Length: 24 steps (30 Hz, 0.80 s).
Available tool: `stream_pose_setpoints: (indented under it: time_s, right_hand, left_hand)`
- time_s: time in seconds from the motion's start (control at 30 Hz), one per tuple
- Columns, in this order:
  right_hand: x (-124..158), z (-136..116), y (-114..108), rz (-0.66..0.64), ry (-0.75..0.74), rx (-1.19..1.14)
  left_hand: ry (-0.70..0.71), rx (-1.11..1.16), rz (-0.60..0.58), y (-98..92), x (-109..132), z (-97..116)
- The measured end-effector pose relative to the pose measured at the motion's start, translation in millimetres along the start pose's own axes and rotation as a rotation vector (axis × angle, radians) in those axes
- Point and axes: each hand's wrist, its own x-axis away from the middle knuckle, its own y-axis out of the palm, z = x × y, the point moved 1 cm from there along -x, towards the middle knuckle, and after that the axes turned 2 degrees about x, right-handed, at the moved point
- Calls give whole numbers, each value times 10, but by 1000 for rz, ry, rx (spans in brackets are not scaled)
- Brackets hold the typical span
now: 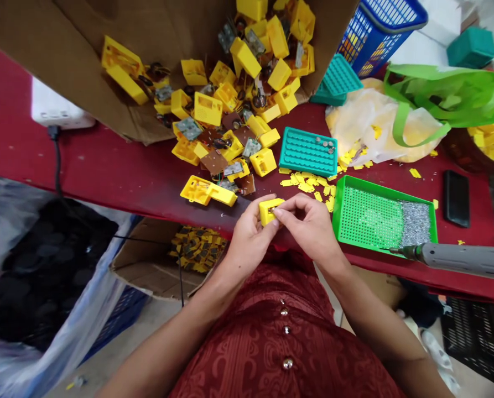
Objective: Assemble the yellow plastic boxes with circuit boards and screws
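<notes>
A yellow casing [268,212] sits between the left hand [250,235] and right hand [307,226]. Below them, a dark red shirt [247,342] shows tonal swirls.

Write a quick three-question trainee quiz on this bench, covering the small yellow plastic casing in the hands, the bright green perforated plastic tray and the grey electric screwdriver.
1. Short answer: which is nearer the grey electric screwdriver, the left hand or the right hand?
2. True or false: the bright green perforated plastic tray has a heap of small silver screws at one end.
3. Multiple choice: what do both hands hold? A. a black smartphone B. a small yellow plastic casing C. a teal plastic tray

Key: 1. The right hand. 2. True. 3. B.
</notes>
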Motion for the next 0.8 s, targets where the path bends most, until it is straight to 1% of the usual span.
stream_pose_setpoints:
  time_s: [0.07,0.2,0.27,0.33,0.4,0.43,0.47,0.5,0.53,0.6,0.63,0.8]
  right_hand:
    - [5,7,-6,-2,-7,36]
    - [-36,-14,-57,-21,-99,186]
    - [-108,-20,-122,-58,-62,192]
    - [-199,-24,-211,-173,-4,161]
    - [-274,-26,-310,-345,17,76]
    - [-298,-25,-359,-399,12,10]
    - [-312,-20,-405,-403,1,-60]
    - [-315,-9,-446,-355,-15,-118]
    - [-307,8,-477,-273,-33,-153]
    - [-264,52,-502,-109,-80,-145]
    - [-234,76,-496,-60,-106,-108]
    - [-123,149,-406,21,-264,199]
  left_hand:
    - [20,-51,-8,7,2,5]
    - [41,-139,-25,16,11,36]
    - [14,-123,-72,13,20,50]
    - [-40,-62,-135,0,32,60]
    - [-90,16,-153,-26,43,68]
    - [-113,57,-145,-41,47,72]
    - [-134,99,-133,-56,49,78]
    - [-156,147,-122,-68,49,84]
    - [-182,199,-119,-77,47,91]
    - [-239,287,-134,-84,34,102]
    - [-262,318,-142,-84,25,105]
    - [-355,369,-167,-95,-28,98]
